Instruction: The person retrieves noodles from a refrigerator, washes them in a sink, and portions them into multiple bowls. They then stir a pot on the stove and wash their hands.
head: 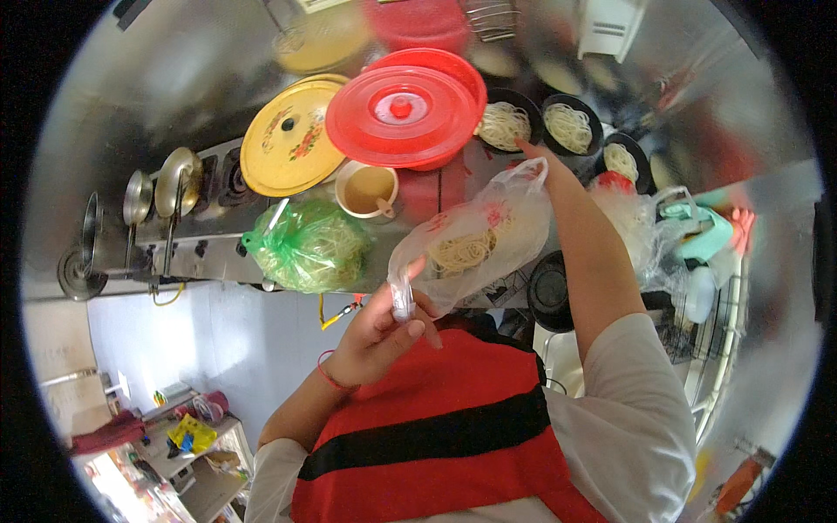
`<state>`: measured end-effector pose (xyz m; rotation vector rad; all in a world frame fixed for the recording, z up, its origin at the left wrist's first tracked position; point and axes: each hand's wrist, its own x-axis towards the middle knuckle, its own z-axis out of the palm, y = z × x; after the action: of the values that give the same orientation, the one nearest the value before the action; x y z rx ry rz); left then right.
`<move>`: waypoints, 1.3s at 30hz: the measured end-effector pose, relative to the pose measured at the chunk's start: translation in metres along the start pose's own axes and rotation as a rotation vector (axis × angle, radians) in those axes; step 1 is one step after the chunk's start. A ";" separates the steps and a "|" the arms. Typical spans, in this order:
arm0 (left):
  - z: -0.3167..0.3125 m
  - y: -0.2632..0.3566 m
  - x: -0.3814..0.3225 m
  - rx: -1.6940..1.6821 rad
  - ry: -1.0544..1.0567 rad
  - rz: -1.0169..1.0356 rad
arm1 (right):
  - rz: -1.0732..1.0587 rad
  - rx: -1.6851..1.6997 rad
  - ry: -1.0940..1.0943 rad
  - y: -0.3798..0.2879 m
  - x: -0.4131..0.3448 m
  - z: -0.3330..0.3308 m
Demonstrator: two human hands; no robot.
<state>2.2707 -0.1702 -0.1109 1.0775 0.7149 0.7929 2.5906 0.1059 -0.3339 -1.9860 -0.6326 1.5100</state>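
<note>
My left hand is in front of my apron, its fingers around one gathered handle of a clear plastic bag. Pale noodles lie inside this bag, which bears red print. My right hand reaches over the counter to a black bowl of white noodles. One fingertip shows at the near edge of those noodles. The forearm hides most of the other fingers, so their grip is unclear. The bag's other handle is beside my right wrist.
Two more black bowls of noodles stand to the right. A red lidded basin, a yellow floral lid, a tub of brown liquid and a green bag are at left. Pans rest by the stove.
</note>
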 end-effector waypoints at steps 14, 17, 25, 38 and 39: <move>0.004 -0.016 0.007 -0.162 -0.029 -0.057 | -0.603 0.056 0.303 0.030 -0.084 -0.047; 0.005 -0.018 0.007 -0.161 0.038 -0.083 | -0.630 0.308 0.246 0.024 -0.164 -0.063; 0.017 -0.020 0.033 -0.116 0.116 0.034 | -0.656 0.335 -0.065 0.059 -0.316 -0.063; -0.004 -0.036 0.018 -0.120 0.087 -0.135 | -0.061 1.197 -1.048 0.092 -0.302 -0.003; -0.004 -0.037 0.018 -0.119 0.090 -0.127 | -0.076 1.174 -0.982 0.090 -0.300 -0.002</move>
<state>2.2842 -0.1631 -0.1489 0.8849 0.7946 0.7685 2.5190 -0.1596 -0.1839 -0.3053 -0.0499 2.0487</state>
